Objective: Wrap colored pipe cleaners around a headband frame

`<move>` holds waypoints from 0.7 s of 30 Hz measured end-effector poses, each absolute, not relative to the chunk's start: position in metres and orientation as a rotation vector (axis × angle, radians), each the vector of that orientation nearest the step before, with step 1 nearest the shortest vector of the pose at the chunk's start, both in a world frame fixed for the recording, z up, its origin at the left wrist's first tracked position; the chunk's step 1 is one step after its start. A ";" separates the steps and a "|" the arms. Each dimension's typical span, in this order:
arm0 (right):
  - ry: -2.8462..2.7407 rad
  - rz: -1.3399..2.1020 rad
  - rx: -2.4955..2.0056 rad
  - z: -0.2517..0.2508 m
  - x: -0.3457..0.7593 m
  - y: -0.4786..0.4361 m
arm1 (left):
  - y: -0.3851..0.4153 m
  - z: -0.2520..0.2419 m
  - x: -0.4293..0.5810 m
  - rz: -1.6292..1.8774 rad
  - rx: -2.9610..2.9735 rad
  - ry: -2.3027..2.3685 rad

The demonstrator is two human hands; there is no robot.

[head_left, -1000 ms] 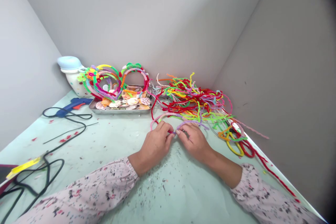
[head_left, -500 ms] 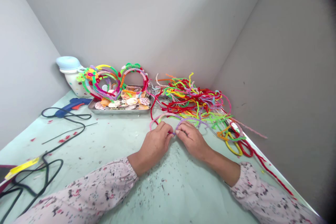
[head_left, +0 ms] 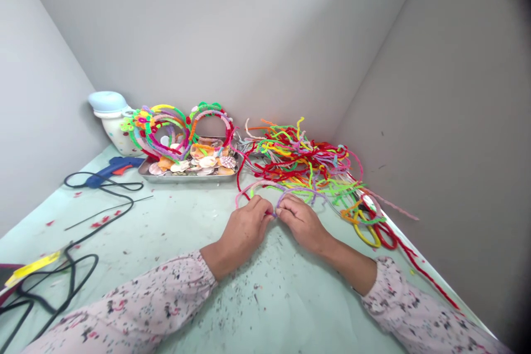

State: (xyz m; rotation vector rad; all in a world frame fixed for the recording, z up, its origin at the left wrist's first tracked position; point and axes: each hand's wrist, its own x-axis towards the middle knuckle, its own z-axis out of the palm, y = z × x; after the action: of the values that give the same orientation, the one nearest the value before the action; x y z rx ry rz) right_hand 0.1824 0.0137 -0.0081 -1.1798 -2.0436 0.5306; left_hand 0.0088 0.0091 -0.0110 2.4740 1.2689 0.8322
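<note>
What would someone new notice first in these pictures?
The tangled heap of multicoloured pipe cleaners stands out first, right of centre against the wall corner. To its left, bright pipe-cleaner hoops lean over a metal tray of seashells. In front, the left hand and right hand pinch a pink-and-purple pipe cleaner.

Craft wkshp: glue gun (head_left: pixel 110 167), pipe cleaners (head_left: pixel 298 159)
</note>
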 end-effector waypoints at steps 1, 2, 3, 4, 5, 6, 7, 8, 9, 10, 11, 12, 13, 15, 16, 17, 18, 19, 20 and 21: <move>-2.043 0.526 -1.181 -0.008 0.182 0.014 | 0.009 -0.011 0.009 0.830 2.473 1.270; -2.040 0.516 -1.179 -0.009 0.182 0.014 | 0.009 -0.011 0.009 0.834 2.469 1.271; -2.032 0.501 -1.176 -0.009 0.182 0.014 | 0.009 -0.010 0.009 0.845 2.462 1.273; -2.020 0.482 -1.171 -0.010 0.182 0.014 | 0.009 -0.010 0.009 0.865 2.449 1.276; -2.007 0.459 -1.163 -0.010 0.182 0.013 | 0.009 -0.010 0.009 0.891 2.429 1.281; -1.993 0.432 -1.154 -0.011 0.181 0.013 | 0.009 -0.010 0.009 0.920 2.403 1.287; -1.979 0.401 -1.142 -0.011 0.181 0.012 | 0.009 -0.009 0.009 0.949 2.373 1.292; -1.967 0.369 -1.132 -0.010 0.181 0.012 | 0.009 -0.009 0.010 0.972 2.341 1.294; -1.955 0.332 -1.123 -0.010 0.181 0.011 | 0.009 -0.008 0.010 0.993 2.308 1.295; -1.944 0.294 -1.115 -0.009 0.182 0.011 | 0.009 -0.008 0.010 1.012 2.275 1.297; -1.934 0.255 -1.109 -0.008 0.182 0.010 | 0.009 -0.008 0.010 1.034 2.244 1.301; -1.926 0.218 -1.102 -0.007 0.182 0.009 | 0.009 -0.008 0.010 1.057 2.215 1.307; -1.919 0.183 -1.094 -0.007 0.183 0.009 | 0.009 -0.008 0.011 1.079 2.189 1.312; -1.920 0.128 -1.070 -0.006 0.184 0.008 | 0.009 -0.008 0.011 1.113 2.149 1.315; -1.929 0.109 -1.059 -0.006 0.185 0.008 | 0.009 -0.009 0.010 1.121 2.136 1.313; -1.941 0.093 -1.048 -0.006 0.185 0.008 | 0.009 -0.009 0.010 1.121 2.129 1.309; -1.954 0.079 -1.040 -0.006 0.185 0.009 | 0.009 -0.010 0.010 1.119 2.126 1.306; -1.970 0.067 -1.032 -0.007 0.185 0.009 | 0.009 -0.010 0.010 1.117 2.128 1.304; -1.985 0.055 -1.026 -0.007 0.185 0.009 | 0.009 -0.010 0.010 1.114 2.135 1.302; -1.997 0.043 -1.019 -0.007 0.185 0.010 | 0.009 -0.010 0.010 1.115 2.144 1.299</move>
State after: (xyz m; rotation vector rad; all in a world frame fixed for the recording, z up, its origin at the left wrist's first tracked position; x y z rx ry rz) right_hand 0.1849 0.0097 -0.0074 -1.0191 -1.9973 0.0429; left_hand 0.0103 0.0086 -0.0100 2.1435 1.2988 1.1149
